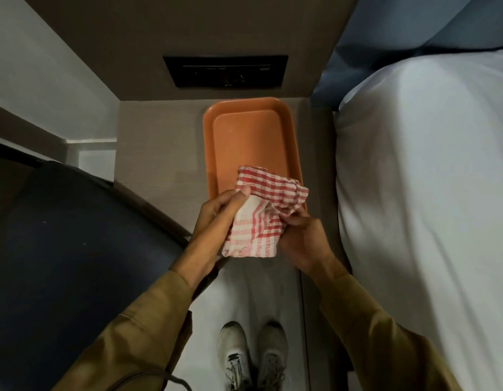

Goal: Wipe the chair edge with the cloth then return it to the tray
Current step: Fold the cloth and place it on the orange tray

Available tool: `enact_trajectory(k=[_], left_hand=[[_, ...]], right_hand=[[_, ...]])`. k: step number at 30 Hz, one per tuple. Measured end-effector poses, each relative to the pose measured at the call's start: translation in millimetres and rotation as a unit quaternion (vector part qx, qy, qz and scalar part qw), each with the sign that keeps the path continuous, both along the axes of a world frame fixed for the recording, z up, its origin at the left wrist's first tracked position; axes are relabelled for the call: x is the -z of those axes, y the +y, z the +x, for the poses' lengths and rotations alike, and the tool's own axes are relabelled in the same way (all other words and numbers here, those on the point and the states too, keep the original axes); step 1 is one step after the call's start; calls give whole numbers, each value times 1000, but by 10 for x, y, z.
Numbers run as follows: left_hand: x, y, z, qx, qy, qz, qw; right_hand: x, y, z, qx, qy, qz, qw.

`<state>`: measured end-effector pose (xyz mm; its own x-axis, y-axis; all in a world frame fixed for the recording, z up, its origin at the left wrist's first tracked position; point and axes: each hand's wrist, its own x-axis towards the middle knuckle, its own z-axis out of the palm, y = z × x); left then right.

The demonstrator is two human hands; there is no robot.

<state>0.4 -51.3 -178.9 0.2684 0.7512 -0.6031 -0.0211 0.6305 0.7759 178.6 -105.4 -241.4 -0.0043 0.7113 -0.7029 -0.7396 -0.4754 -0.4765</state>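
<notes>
A red-and-white checked cloth (261, 218) hangs bunched between both hands, above the near end of an orange tray (250, 136) that rests on a beige bedside surface. My left hand (216, 221) grips the cloth's left side, thumb on top. My right hand (301, 238) pinches its right lower part from underneath. The far fold of the cloth overlaps the tray's near rim. The dark blue chair (75, 249) fills the lower left; its curved edge runs just left of my left wrist.
A bed with a white sheet (428, 193) and blue pillow (414, 24) lines the right side. A black panel (224, 70) sits in the wall behind the tray. My two grey shoes (253, 356) stand on the light floor below.
</notes>
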Motion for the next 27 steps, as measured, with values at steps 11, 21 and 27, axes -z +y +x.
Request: enact_trajectory(k=[11,21,27], left_hand=[[-106,213,-138,141,80,118,980],[250,104,26,-76,176,156,969],[644,52,124,121,226,98,962]], right_hand=[[-277,164,56,-198,-119,82,969],[-217,104,197,-169,-251,109,947],[7,194,85,-224,-468,96,849]])
